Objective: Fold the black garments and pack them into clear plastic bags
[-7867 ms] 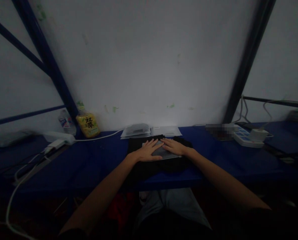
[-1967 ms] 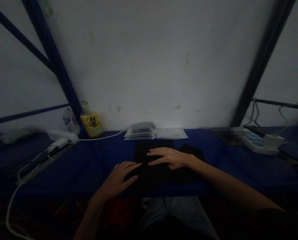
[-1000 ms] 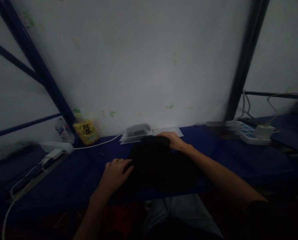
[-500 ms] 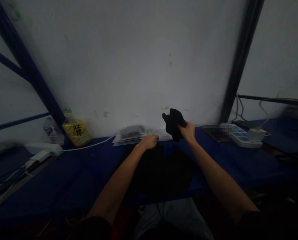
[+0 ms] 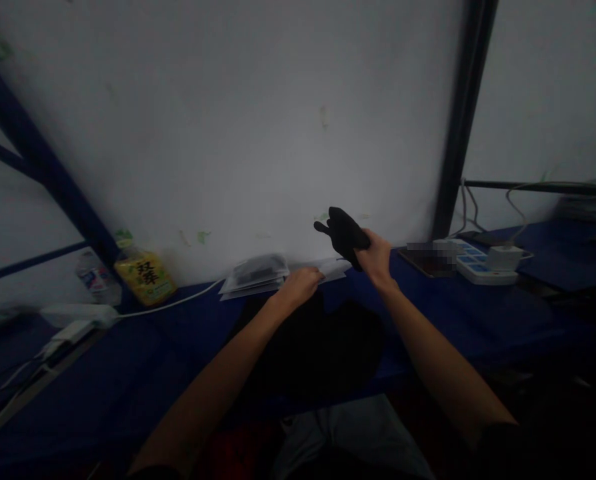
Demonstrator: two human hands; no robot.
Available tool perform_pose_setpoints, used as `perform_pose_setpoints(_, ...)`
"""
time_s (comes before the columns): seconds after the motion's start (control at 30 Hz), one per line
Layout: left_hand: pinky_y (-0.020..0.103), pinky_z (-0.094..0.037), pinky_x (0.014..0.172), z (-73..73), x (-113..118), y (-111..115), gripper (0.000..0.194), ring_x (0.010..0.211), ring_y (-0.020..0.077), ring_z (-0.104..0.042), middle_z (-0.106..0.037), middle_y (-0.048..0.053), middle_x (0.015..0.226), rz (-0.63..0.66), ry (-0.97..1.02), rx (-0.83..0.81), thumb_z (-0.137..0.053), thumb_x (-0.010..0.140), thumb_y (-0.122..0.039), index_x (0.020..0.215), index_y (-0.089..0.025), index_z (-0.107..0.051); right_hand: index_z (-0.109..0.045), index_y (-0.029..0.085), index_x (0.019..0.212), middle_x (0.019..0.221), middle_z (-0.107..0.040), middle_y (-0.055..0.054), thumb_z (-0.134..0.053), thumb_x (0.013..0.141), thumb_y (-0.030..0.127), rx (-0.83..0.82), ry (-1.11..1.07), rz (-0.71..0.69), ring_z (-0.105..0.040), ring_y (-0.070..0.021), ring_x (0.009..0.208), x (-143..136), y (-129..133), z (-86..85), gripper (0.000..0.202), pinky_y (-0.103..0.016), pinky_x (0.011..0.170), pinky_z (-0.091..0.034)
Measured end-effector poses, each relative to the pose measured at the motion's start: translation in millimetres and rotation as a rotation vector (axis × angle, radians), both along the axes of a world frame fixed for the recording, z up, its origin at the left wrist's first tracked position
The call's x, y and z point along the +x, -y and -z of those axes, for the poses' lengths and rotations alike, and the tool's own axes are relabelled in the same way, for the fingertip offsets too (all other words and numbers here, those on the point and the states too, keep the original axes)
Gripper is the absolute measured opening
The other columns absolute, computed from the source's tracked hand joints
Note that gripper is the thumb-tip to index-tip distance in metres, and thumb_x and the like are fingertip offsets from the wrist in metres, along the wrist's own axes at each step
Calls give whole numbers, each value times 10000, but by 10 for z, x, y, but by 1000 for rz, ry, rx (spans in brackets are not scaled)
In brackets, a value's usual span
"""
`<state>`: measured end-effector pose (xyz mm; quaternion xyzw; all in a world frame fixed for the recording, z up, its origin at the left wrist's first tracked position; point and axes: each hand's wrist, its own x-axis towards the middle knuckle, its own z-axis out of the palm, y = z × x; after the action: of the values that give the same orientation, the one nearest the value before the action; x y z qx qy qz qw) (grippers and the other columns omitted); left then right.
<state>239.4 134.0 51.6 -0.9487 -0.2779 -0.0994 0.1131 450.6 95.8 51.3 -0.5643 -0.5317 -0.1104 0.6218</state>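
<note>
My right hand [image 5: 377, 257] is closed around a bunched black cloth item [image 5: 345, 233], held up off the table in front of the wall. A narrow, finger-like end of it sticks out to the left. My left hand [image 5: 303, 283] is closed, fingers curled, at the upper edge of a larger black cloth [image 5: 308, 353]. That cloth spreads over the blue table [image 5: 178, 360] beneath both forearms; its details are lost in the dark. Just behind my left hand lie flat clear packets [image 5: 255, 272] and white sheets [image 5: 333, 268].
A yellow-labelled bottle [image 5: 145, 272] and a clear plastic bottle [image 5: 98, 277] stand at the left by a blue post. A white power strip [image 5: 81, 313] with cables sits at the left. To the right are a dark flat device [image 5: 428, 260] and another power strip [image 5: 483, 267] with a charger.
The black item in my right hand has turned and narrowed, moving slightly left and up. My left hand has shifted a little right. The whole view has swung slightly to the right.
</note>
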Motion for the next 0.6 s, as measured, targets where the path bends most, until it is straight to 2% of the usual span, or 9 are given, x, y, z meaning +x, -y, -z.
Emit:
perform_pose_setpoints(0.13, 334, -483, 885, 20, -68, 356, 367, 1013, 243, -618, -664, 95, 1057, 27, -69, -77, -496, 780, -69, 1099, -178, -641, -646, 156, 1119, 1069, -695, -94, -507, 731, 140, -46, 259, -129, -626, -244, 986, -137, 96, 53, 413, -337, 862, -463)
perform_pose_setpoints(0.27, 346, -516, 772, 124, -174, 545, 412, 898, 267, -648, -672, 93, 1020, 26, -185, -225, -598, 730, -206, 1141, -192, -590, -612, 150, 1169, 1107, -675, -115, -530, 704, 87, -201, 545, -293, -610, -244, 1028, -368, 208, 204, 477, -338, 893, -462)
perform_pose_setpoints(0.4, 330, -519, 736, 219, -260, 530, 343, 872, 272, -654, -680, 114, 1003, -54, -234, -303, -575, 750, -275, 1070, -156, -611, -592, 137, 1182, 1123, -664, -133, -536, 687, 67, -290, 650, -438, -608, -250, 1046, -518, 294, 365, 503, -356, 898, -467)
perform_pose_setpoints(0.47, 314, -517, 749, 249, -301, 485, 306, 875, 261, -656, -688, 106, 998, -82, -217, -359, -548, 768, -267, 1041, -150, -622, -589, 138, 1174, 1108, -671, -127, -522, 698, 62, -294, 604, -505, -619, -240, 1036, -514, 317, 434, 486, -355, 897, -471)
perform_pose_setpoints(0.6, 308, -503, 839, 302, -375, 386, 355, 968, 255, -644, -684, 87, 1072, -64, -124, -425, -522, 767, -190, 1107, -157, -620, -575, 147, 1188, 1152, -662, -115, -483, 719, 49, -247, 498, -626, -615, -217, 1076, -436, 365, 540, 487, -349, 935, -460)
